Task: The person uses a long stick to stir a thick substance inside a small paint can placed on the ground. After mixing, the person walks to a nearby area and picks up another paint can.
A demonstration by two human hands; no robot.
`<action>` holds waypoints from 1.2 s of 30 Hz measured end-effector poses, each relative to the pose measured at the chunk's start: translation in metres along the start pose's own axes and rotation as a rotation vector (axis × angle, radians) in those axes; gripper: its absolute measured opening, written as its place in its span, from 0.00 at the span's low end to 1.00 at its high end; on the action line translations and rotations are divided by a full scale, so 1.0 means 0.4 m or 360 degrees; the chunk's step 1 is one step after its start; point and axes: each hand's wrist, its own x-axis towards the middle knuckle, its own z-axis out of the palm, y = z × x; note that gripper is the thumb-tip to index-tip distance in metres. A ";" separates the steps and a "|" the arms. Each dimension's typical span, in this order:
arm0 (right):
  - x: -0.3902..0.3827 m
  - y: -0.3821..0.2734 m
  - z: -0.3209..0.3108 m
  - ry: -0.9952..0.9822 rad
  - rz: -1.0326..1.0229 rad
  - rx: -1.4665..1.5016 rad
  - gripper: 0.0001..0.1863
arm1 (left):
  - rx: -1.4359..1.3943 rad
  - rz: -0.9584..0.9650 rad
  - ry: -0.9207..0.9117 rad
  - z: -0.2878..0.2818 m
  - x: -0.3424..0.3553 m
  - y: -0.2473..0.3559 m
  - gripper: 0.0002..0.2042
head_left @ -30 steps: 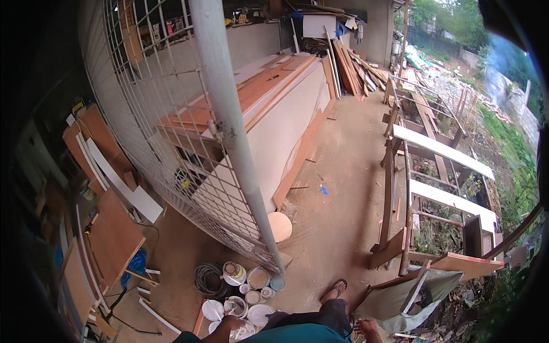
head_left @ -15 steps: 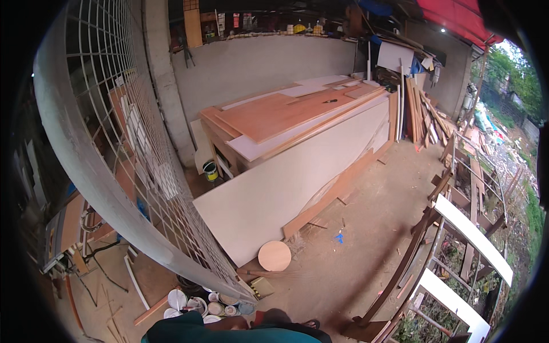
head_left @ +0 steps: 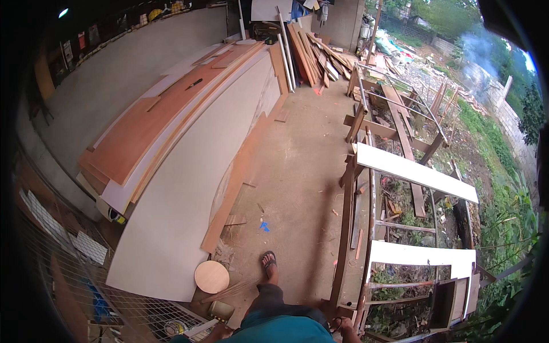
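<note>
My right hand (head_left: 343, 324) hangs at the lower edge beside my dark trousers, near the end of a long wooden beam (head_left: 341, 268). Its fingers are too small and dim to read. Only a bit of my left hand (head_left: 218, 331) shows at the bottom, left of my teal shirt (head_left: 280, 330); the shirt and frame edge hide the rest. Nothing held can be made out in either. Ahead of me, one sandalled foot (head_left: 269, 262) is on the concrete floor. Left of it, a round wooden disc (head_left: 211, 277) lies by a large pale panel (head_left: 171, 211).
Reddish plywood sheets (head_left: 137, 134) are stacked at left, a dark tool (head_left: 194, 84) on top. Wire mesh (head_left: 51, 251) stands at lower left. White boards (head_left: 417, 171) lie across a frame at right. Timber offcuts (head_left: 311, 54) lean at the back. Smoke (head_left: 479, 57) rises far right.
My view has swung right and moved forward, so the stacked sheets and mesh shift left. The rack with white boards shows more fully. One foot has come into view ahead.
</note>
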 end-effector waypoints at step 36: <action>0.872 -0.849 -2.086 0.0622 0.0079 0.1926 0.15 | -0.0074 -0.0082 0.0193 -1.122 0.542 1.854 0.12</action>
